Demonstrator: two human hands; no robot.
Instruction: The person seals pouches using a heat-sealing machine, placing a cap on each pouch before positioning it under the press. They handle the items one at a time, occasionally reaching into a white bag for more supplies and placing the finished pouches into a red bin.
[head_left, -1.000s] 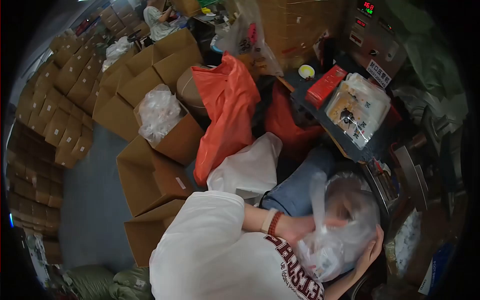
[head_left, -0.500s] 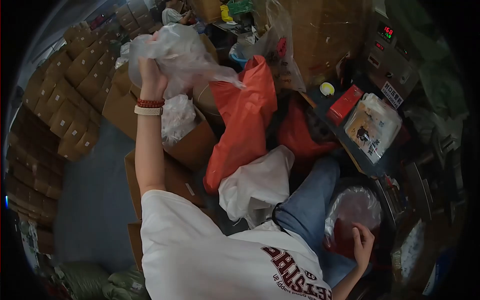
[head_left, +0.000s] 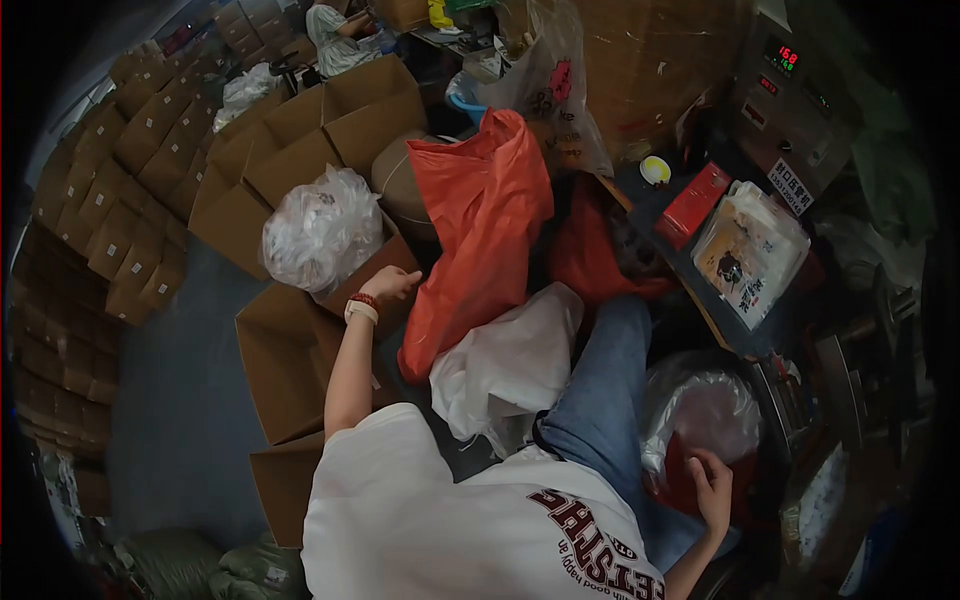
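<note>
My left hand [head_left: 393, 283], with a beaded bracelet and pale band at its wrist, reaches toward the red sack [head_left: 480, 220], fingers loosely stretched and holding nothing. Left of it, a bundle of clear plastic bags [head_left: 325, 228] bulges from the top of a cardboard box [head_left: 398, 262]. My right hand [head_left: 712, 485] hangs half curled with fingers apart, over the side of a red bucket lined with clear plastic [head_left: 705, 415]. Between my hands, a white sack [head_left: 510, 355] lies against my leg, below the red sack.
Open cardboard boxes [head_left: 285, 365] stand on the left, with stacked cartons [head_left: 130, 220] beyond. On the right, a bench holds printed bags [head_left: 750, 255], a red box [head_left: 693, 205] and a yellow-topped roll [head_left: 655, 170], beside a machine with a lit display [head_left: 787, 57]. A person [head_left: 340, 38] sits at the back.
My left hand has let go of the clear plastic bag it held up and come down and right, beside the red sack. A bundle of plastic now sits higher in the box. My right hand barely moved.
</note>
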